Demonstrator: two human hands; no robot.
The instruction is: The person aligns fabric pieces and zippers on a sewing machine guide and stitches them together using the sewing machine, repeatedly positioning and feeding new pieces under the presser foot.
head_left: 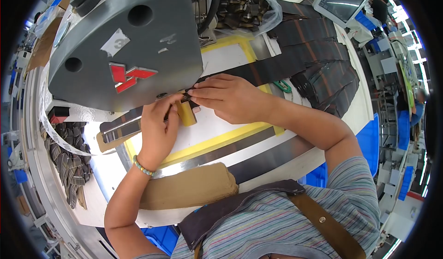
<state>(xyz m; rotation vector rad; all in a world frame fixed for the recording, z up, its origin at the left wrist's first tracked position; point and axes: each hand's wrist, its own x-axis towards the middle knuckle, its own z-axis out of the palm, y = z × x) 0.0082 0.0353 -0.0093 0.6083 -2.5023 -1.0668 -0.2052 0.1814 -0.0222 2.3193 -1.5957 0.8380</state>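
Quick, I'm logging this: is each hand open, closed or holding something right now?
Left hand: fingers bent beside the yellow piece; grip can't be told.
Right hand: fingertips by the dark fabric strip; whether pinching can't be told.

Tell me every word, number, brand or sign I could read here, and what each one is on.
"3": on the torn white sticker on the grey machine.
Red logo on the same machine: a sign, with no readable letters.
White tape: faint marks, too small to read.
Screen: no readable words.
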